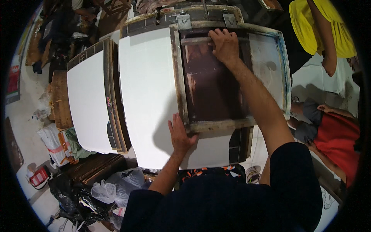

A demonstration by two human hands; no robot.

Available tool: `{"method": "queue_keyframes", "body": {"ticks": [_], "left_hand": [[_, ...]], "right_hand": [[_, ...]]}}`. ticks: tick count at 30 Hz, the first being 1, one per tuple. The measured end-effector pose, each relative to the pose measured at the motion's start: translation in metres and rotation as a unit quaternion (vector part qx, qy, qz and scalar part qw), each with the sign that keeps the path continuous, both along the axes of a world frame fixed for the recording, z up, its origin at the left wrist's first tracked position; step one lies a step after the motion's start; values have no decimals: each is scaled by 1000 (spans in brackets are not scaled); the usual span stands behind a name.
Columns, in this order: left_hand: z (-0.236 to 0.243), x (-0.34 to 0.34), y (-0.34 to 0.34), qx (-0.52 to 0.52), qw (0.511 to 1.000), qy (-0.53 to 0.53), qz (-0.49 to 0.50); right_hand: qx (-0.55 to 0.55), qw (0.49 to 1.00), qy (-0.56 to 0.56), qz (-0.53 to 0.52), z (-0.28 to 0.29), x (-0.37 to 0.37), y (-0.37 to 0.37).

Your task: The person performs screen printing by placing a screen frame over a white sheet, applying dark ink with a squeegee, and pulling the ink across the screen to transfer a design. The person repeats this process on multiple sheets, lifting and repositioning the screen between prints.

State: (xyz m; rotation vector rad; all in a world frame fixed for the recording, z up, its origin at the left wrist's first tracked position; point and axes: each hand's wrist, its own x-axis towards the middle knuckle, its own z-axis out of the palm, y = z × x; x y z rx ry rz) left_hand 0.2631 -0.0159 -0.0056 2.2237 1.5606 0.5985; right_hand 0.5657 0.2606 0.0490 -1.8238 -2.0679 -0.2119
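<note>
A wooden screen-printing frame (179,77) lies over a white cloth (145,77) spread on a board. Dark brown ink covers the mesh (216,94) inside it. My right hand (226,45) reaches over the mesh to the far end, its fingers curled over a squeegee (199,40) that lies crosswise there; the blade is hidden. At the near left corner of the frame is my left hand (181,135), its fingers stretched out flat along the outer side and its thumb by the near rail. Metal hinge clamps (184,22) sit at the frame's far edge.
Another board with white cloth (88,96) stands to the left. Plastic bags (112,191) lie at the lower left. To the right are a person in a yellow top (305,27) and a person in a red top (336,135).
</note>
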Motion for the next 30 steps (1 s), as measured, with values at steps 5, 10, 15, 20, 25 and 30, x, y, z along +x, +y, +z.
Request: {"method": "queue_keyframes", "body": {"ticks": [5,10,15,20,25,30], "left_hand": [[1,-1,1,-3,1000,14,-6],[-3,-3,3,-3,1000,8,-12],[-8,-3,1,29,999,6,-13],[-7,-3,2,-11,999,-32,0],[6,3,0,-63,990,-118,31],[23,3,-1,-136,961,-236,40]], "right_hand": [[-74,997,8,-12,13,-28,-127],[-146,989,21,-17,25,-59,-255],[-160,986,42,-17,22,-68,-295],[-125,991,37,-19,25,-63,-283],[-161,984,68,-29,44,-59,-263],[-150,986,73,18,66,-42,-242]]}}
